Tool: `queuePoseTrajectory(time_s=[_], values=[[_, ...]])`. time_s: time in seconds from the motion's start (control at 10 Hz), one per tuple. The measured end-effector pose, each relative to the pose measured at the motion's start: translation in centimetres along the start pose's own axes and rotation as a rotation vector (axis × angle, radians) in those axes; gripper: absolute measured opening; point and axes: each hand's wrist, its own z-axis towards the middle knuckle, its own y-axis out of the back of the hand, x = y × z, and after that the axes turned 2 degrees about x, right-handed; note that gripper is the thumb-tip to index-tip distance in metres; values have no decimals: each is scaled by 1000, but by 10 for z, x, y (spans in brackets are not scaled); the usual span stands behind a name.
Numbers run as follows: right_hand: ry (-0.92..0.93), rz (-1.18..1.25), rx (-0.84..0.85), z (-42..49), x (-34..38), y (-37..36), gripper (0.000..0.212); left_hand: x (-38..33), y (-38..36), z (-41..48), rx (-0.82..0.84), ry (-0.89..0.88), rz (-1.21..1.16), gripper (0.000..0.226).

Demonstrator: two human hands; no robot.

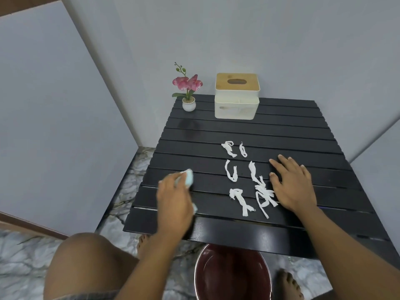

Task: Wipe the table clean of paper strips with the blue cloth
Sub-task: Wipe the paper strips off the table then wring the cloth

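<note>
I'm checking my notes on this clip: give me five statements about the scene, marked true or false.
1. The left hand grips the blue cloth. True.
2. The right hand pinches one strip. False: it lies flat on the table beside the paper strips.
3. The table is wiped clean. False: paper strips lie mid-table.
4. The tissue box stands right of the flower pot. True.
5. The basin sits on the table. False: it is on the floor below the near edge.

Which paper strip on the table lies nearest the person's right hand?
The tangled clump of strips at the group's right edge, beside the thumb of the right hand; the other strips lie farther left, clear of that hand.
</note>
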Motion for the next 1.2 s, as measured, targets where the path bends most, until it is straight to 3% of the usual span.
queuePoseTrajectory(time_s=[0.1,0.4,0.5,0.7,0.9,1.0,1.1,1.2], values=[[0,-8,1,1,0,-1,47,20,3,-15,-20,-5,74,36],[0,-4,-1,0,-1,-1,47,-60,-37,-31,89,-122,-21,48],[1,2,-1,-1,-2,-1,47,-33,-14,-22,132,-148,-16,51],[3,-2,-11,0,0,-2,46,35,12,-31,-82,58,114,32],[5,-2,-21,-1,0,-2,46,-23,-23,-46,-15,-30,79,38],[13,8,-20,-3,1,-1,46,-53,-35,-43,34,-115,-51,43],[15,49,9,-2,-1,0,45,-50,-29,-2,60,-139,-142,44],[-37,171,16,3,3,8,43,-32,-12,56,85,-225,-80,43]])
